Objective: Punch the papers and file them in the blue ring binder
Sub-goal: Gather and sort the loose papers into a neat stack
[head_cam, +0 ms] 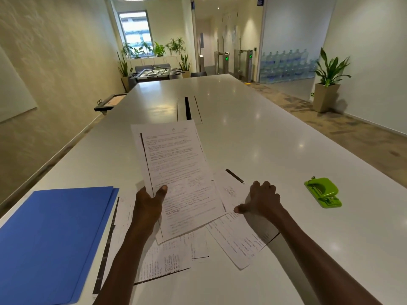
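A person is standing at a long white table (253, 133) in an office room, sorting printed papers. The left hand (149, 205) is gripping a thin sheaf of printed sheets (176, 164), thumb pressed on the front face near the lower left edge and the fingers hidden behind, so the sheets are lifting clear of the table and tilting away from the camera. The right hand (262, 201) is resting knuckles-up on a loose sheet (237, 234) lying on the table, fingers curled and thumb pointing left; whether it is actually pinching the paper cannot be told from this angle. More printed pages (167, 258) are lying scattered and overlapping beneath both forearms. The blue ring binder (50, 241) is lying closed and flat at the near left of the table, just beside the spread of papers, its right edge overlapping 1 sheet. A green hole punch (322, 192) is sitting well apart to the right of the right hand, alone on the bare tabletop. Potted plants (328, 80) and a football table (152, 73) are showing in the background beyond the table's far end
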